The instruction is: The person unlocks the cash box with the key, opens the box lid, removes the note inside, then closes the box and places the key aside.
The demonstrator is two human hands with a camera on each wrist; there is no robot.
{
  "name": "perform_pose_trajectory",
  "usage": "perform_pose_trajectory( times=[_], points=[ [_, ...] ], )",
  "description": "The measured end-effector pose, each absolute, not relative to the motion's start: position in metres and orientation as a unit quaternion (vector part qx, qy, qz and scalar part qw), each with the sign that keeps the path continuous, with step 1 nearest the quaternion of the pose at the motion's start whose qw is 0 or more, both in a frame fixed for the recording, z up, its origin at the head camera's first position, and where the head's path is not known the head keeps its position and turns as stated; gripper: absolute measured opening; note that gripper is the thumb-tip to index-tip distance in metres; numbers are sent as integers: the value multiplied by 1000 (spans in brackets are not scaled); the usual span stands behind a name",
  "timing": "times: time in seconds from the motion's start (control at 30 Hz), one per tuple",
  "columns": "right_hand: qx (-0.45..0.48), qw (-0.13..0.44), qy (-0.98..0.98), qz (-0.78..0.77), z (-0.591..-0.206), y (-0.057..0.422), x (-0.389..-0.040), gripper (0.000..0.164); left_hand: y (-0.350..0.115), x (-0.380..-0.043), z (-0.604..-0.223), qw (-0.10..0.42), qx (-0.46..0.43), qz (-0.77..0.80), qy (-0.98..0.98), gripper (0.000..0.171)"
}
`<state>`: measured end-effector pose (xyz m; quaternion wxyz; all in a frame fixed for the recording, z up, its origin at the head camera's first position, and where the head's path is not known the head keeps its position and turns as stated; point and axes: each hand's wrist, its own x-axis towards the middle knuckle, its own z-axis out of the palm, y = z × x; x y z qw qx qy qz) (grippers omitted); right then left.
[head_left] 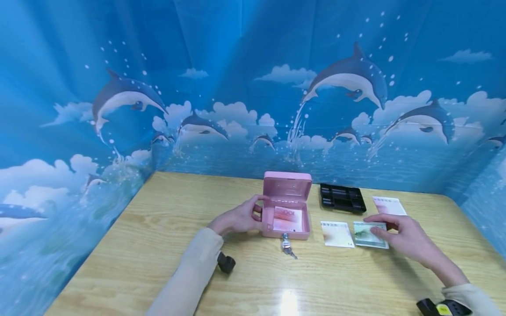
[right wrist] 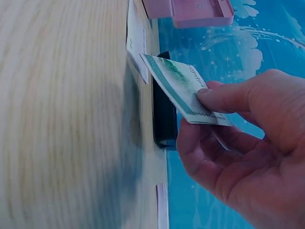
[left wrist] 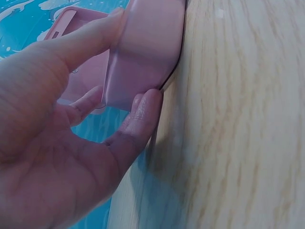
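A pink cash box (head_left: 298, 235) stands on the table with its lid raised, and a reddish banknote (head_left: 287, 219) lies inside. Keys (head_left: 287, 246) hang from the lock at its front. My left hand (head_left: 241, 216) grips the box's left side; in the left wrist view the thumb reaches over the rim and fingertips press the outer wall (left wrist: 152, 52). With thumb and fingers, my right hand (head_left: 413, 239) pinches a green banknote (right wrist: 174, 83) by one end. In the right wrist view this note is tilted up above the tabletop.
Left of the green note lies a pale banknote (head_left: 337, 235). Another pale pinkish note (head_left: 389, 206) lies behind the right hand. A black compartment tray (head_left: 343, 204) sits right of the box. Behind the wooden table (head_left: 189, 193) hangs a blue dolphin-print cloth (head_left: 221, 101).
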<state>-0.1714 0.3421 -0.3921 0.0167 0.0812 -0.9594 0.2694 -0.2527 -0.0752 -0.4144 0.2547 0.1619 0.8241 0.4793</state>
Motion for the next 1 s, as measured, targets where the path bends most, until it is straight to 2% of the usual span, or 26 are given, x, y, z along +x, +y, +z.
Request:
perform_pose_trajectory(
  times=[0.33, 0.57, 0.63, 1.0],
  points=[
    [104, 36, -966, 235, -399, 351, -176, 22, -76, -252, -413, 255, 162, 486, 820, 88],
    [195, 137, -957, 166, -410, 354, -185, 25, -76, -253, -413, 252, 161, 481, 824, 87],
    [215, 150, -951, 162, -413, 354, -187, 27, -75, -253, -413, 252, 161, 481, 824, 87],
    [191, 80, -969, 133, -417, 351, -189, 21, -74, -252, -414, 257, 152, 486, 821, 86]
  ],
)
